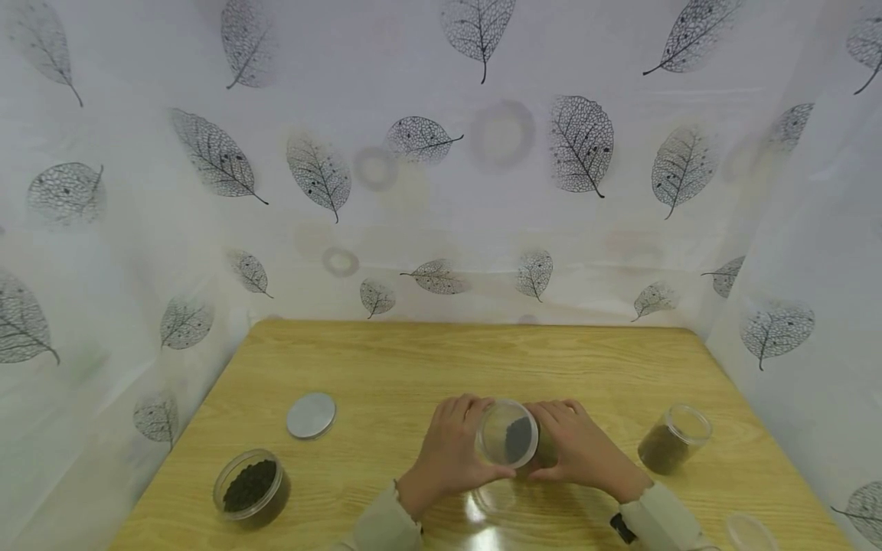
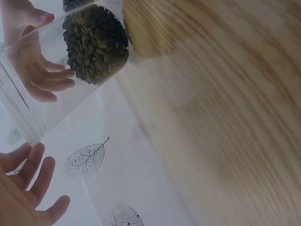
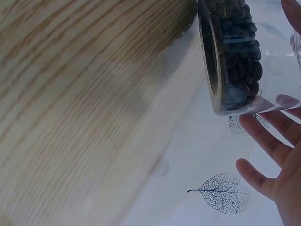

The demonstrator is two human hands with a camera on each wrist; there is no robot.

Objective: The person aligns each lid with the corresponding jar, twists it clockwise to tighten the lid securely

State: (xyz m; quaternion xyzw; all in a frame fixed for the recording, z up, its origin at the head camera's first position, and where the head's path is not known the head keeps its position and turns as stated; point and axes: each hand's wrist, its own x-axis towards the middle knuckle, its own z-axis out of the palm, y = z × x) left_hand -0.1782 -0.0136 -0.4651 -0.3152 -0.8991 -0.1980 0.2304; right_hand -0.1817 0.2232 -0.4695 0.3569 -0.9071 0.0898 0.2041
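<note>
Between both hands is a clear jar (image 1: pixel 493 435), its round rim tilted toward the head camera. Dark beans (image 2: pixel 96 44) fill the base end of the jar, and clear wall shows above them. My left hand (image 1: pixel 451 448) holds the jar on its left side, with fingertips at the rim end in the left wrist view. From the right side, my right hand (image 1: pixel 586 453) grips the jar nearer its base, fingers (image 3: pixel 268 136) against the wall just past the beans. In the wrist views the jar leans over the wooden table (image 1: pixel 386 360).
A clear tub (image 1: pixel 276 501) of dark pellets stands at the left, with a silver lid (image 1: pixel 311 415) lying behind it. Another clear jar (image 1: pixel 691 425) with brown contents is on the right. A translucent lid (image 1: pixel 751 532) lies near the right front. Leaf-patterned sheeting (image 1: pixel 441 222) surrounds the table.
</note>
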